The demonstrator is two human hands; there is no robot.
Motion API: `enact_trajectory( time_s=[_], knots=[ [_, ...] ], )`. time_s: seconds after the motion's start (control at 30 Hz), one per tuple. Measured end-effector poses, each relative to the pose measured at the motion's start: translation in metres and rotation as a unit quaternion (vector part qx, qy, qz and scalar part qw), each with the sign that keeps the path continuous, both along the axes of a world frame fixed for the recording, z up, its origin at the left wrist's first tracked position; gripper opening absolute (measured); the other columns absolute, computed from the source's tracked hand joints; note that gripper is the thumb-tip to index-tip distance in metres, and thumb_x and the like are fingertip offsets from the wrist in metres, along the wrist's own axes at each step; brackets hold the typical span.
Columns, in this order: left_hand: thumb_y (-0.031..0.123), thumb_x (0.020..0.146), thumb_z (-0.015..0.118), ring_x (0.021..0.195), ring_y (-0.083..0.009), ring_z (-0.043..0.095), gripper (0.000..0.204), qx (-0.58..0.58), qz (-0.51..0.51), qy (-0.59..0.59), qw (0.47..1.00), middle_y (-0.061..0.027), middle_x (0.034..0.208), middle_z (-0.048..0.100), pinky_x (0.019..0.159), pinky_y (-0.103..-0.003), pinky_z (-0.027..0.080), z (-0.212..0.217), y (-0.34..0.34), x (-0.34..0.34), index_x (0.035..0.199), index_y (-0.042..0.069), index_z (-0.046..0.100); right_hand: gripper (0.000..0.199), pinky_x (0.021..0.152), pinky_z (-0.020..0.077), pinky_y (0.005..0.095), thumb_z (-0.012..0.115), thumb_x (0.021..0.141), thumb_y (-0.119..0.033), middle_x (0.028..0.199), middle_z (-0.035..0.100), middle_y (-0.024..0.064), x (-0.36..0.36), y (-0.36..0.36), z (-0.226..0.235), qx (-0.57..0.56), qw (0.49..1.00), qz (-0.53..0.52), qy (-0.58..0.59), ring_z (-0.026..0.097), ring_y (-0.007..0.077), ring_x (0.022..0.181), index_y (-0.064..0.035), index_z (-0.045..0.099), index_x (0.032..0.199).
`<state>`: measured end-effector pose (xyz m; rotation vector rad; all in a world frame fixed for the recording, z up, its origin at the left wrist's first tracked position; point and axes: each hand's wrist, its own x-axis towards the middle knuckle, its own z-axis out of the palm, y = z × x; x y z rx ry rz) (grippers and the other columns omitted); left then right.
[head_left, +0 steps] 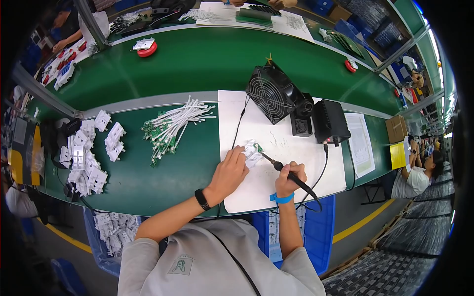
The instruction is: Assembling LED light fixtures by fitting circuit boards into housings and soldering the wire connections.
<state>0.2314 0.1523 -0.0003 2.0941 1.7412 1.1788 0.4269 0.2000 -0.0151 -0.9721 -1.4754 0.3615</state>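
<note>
Left hand (pixel 231 170), fingers curled, grips white plastic housing (pixel 252 159); right hand (pixel 290 178) closed round slim black soldering iron (pixel 278 166). Best: brace housing, touch small green circuit board (pixel 258 147) lightly.

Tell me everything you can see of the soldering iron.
The soldering iron has a dark handle and a thin, metal-looking front shaft. Gripped in the right hand, it slants over the white sheet, tip toward upper left, a black cord curving from its back end. The tip is at the green board; actual contact is too small to tell.
</note>
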Motion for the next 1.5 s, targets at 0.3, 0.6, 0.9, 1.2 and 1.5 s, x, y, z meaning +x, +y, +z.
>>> enact_trajectory(
  time_s=[0.3,0.6,0.9,1.2,1.5],
  knots=[
    [-0.003,0.078,0.067,0.104,-0.0358,0.063,0.023,0.013,0.007,0.003,1.0,-0.0194,0.124,0.062,0.077,-0.041,0.059,-0.002,0.001,0.001,0.098,-0.006,0.056,0.031,0.05,0.0245,0.0297,0.064,0.093,-0.014,0.056,0.037,0.0027,-0.003,0.0,0.004,0.031,0.998,-0.016,-0.057,0.032,0.0112,0.051,-0.006,0.041,0.074],
    [-0.003,0.078,0.067,0.104,-0.0356,0.063,0.023,0.009,0.008,0.006,1.0,-0.0192,0.124,0.062,0.076,-0.041,0.059,-0.001,0.002,0.0,0.098,-0.005,0.056,0.028,0.051,0.0233,0.0299,0.059,0.092,-0.008,0.057,0.034,0.0012,0.0,-0.003,0.003,0.008,0.999,-0.035,-0.02,0.029,0.0097,0.055,-0.0065,0.037,0.075],
    [0.001,0.083,0.065,0.109,-0.0354,0.061,0.018,-0.01,-0.007,0.021,1.0,-0.0197,0.125,0.06,0.078,-0.04,0.061,-0.001,0.002,-0.002,0.095,-0.004,0.054,0.027,0.066,0.037,0.0307,0.061,0.101,-0.009,0.076,0.044,0.0036,0.032,0.025,0.062,0.06,0.988,-0.124,0.067,0.042,0.0126,0.071,-0.004,0.043,0.081],
    [0.002,0.083,0.065,0.109,-0.0365,0.061,0.018,-0.013,-0.003,0.015,1.0,-0.0198,0.124,0.06,0.075,-0.041,0.06,0.004,-0.001,-0.005,0.095,-0.003,0.054,0.023,0.062,0.0457,0.03,0.07,0.099,-0.018,0.072,0.06,0.0035,0.028,0.141,0.081,-0.055,0.987,-0.149,0.013,0.055,0.0113,0.067,-0.0012,0.058,0.088],
    [0.002,0.083,0.065,0.104,-0.0344,0.061,0.017,-0.002,-0.005,0.012,1.0,-0.0182,0.123,0.061,0.073,-0.041,0.06,0.005,0.0,-0.006,0.095,-0.003,0.054,0.018,0.061,0.0471,0.027,0.075,0.095,-0.014,0.072,0.062,0.0056,0.022,0.18,0.046,-0.064,0.992,-0.102,-0.042,0.057,0.0114,0.064,0.0015,0.064,0.095]
  ],
)
